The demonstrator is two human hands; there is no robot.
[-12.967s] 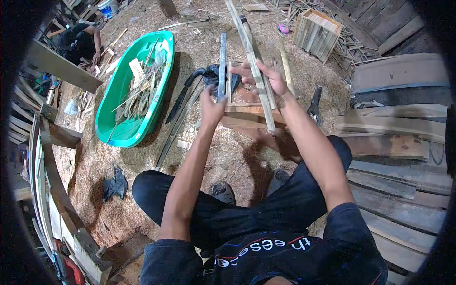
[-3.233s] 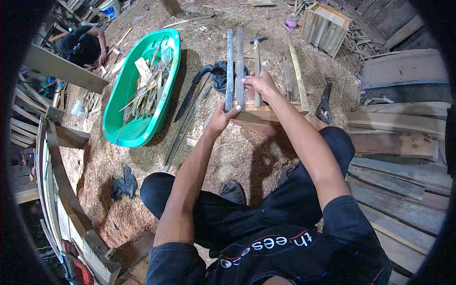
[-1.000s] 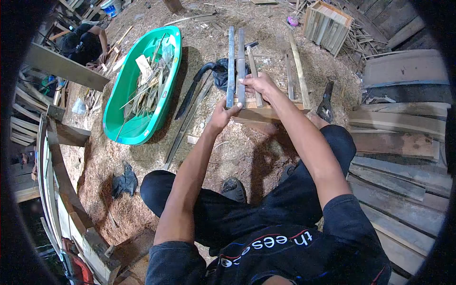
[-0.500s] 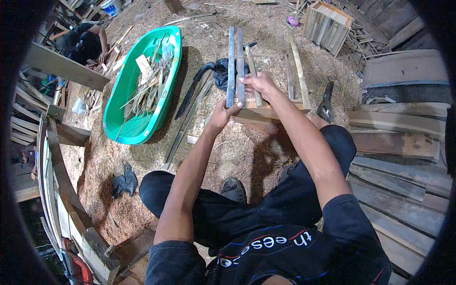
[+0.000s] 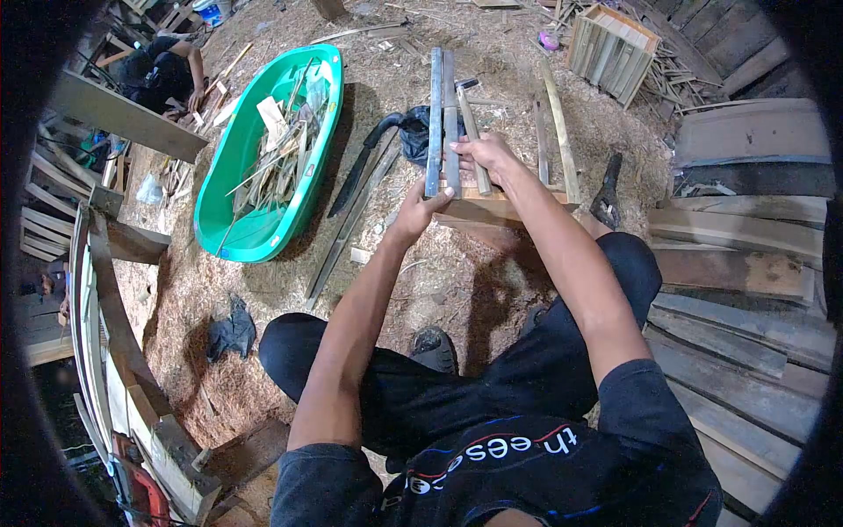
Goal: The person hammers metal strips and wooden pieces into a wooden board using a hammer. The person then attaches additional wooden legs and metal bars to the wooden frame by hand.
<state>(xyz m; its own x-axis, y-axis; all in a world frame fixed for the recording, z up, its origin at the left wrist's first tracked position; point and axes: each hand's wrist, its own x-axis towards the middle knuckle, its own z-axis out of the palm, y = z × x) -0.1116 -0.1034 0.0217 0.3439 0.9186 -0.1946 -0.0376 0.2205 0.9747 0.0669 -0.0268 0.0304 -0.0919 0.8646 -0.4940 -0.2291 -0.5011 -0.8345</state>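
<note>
Two narrow grey wooden slats stand side by side in front of me, the left slat (image 5: 435,114) almost touching the right slat (image 5: 450,119). My left hand (image 5: 414,213) is closed on their near ends, with the thumb across the right slat. Higher up, my right hand (image 5: 488,158) pinches the right slat between its fingers. Just beside that hand lies a hammer (image 5: 469,119), its wooden handle resting on a wooden frame (image 5: 492,209). Part of the frame is hidden by my right forearm. Two thinner strips, one a pale strip (image 5: 559,132), lean at its right end.
A green tub (image 5: 206,206) full of wood scraps stands at left, with a dark-handled machete (image 5: 351,176) beside it. A handsaw (image 5: 606,193) lies near my right knee. Stacked boards (image 5: 738,277) line the right side. Another person (image 5: 162,75) is at the upper left.
The whole view has shifted slightly, moving the scene a little to the right. Both hands keep their hold on the slats, with hardly any movement against them.
</note>
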